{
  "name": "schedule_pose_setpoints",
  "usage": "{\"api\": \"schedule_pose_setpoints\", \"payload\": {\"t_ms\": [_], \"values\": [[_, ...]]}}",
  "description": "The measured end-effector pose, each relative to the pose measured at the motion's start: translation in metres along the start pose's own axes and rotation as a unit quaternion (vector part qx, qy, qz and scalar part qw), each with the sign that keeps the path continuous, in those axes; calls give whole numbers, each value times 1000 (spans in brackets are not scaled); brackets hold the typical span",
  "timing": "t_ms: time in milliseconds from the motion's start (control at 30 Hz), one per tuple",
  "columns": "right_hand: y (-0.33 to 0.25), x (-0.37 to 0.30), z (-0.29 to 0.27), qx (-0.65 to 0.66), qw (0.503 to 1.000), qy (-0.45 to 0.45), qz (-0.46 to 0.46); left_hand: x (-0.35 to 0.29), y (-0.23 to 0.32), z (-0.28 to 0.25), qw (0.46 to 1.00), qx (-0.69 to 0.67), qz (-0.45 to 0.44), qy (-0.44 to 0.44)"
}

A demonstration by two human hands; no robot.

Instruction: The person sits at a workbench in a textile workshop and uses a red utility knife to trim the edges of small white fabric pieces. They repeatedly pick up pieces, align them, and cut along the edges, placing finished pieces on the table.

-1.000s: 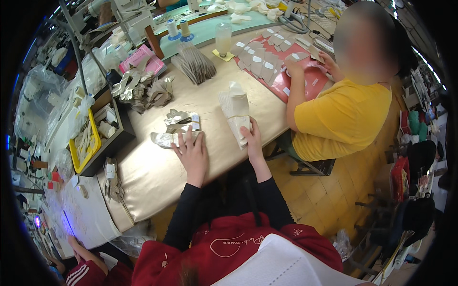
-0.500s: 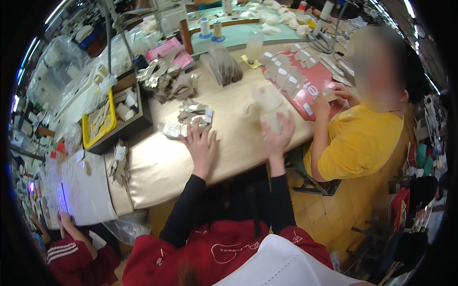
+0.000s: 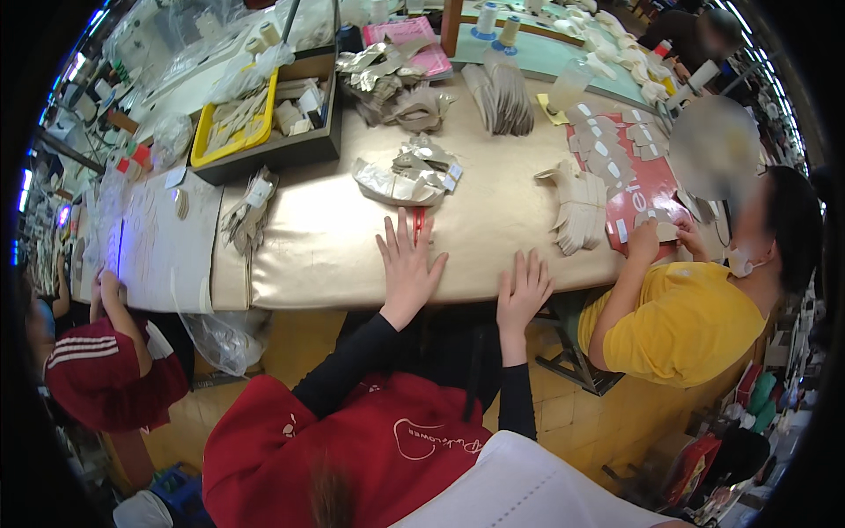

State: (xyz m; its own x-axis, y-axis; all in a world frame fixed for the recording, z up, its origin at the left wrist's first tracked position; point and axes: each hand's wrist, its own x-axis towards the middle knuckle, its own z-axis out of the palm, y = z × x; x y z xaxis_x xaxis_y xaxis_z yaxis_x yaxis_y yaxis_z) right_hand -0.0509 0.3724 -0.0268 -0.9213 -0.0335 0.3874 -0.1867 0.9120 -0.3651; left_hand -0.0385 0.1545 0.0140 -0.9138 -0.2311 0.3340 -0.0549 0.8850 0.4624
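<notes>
My left hand (image 3: 410, 275) lies on the gold-coloured table cover with its fingers spread and nothing held. Just beyond its fingertips shows a slim red object (image 3: 419, 222), partly hidden by the fingers; its kind is unclear. A bundle of shiny beige cut pieces (image 3: 392, 185), with a white tag, sits past it. My right hand (image 3: 524, 297) rests near the table's front edge, fingers stretched out and holding nothing. Beyond and to its right is a layered stack of beige cut pieces (image 3: 576, 211), apart from the hand.
A co-worker in a yellow shirt (image 3: 673, 321) handles a small piece above a red sheet (image 3: 627, 207) with tagged pieces. At left stand a dark box (image 3: 327, 141) and a yellow tray (image 3: 202, 158). More piles (image 3: 400, 88) and thread cones (image 3: 486, 19) lie farther back.
My right hand has moved off the blurred beige pieces toward the table's front edge; they now lie stacked to its right. The red object has come into sight. The view has shifted.
</notes>
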Motion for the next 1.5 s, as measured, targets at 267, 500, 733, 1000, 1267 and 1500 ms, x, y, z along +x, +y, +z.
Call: {"api": "schedule_pose_setpoints", "payload": {"t_ms": [267, 500, 733, 1000, 1267, 1500], "values": [[-6, -51, 31, 99, 987, 123, -39, -8, -18, -1, 994, -103, 31, 32], [-56, -24, 0, 265, 959, 32, -94, -10, -14, -8, 979, -195, 53, -17], [-86, 34, -7, 433, 859, -236, 139, -12, -22, -20, 895, -377, 169, -167], [-89, 29, 0, 623, 743, -140, 200, -9, -15, -27, 888, -348, 225, -201], [-67, 63, -4, 399, 913, 34, 78, -10, -18, -15, 903, -316, 200, -210], [-55, 73, 13, 136, 987, -53, -72, -11, -17, -12, 914, -294, 208, -187]]}}
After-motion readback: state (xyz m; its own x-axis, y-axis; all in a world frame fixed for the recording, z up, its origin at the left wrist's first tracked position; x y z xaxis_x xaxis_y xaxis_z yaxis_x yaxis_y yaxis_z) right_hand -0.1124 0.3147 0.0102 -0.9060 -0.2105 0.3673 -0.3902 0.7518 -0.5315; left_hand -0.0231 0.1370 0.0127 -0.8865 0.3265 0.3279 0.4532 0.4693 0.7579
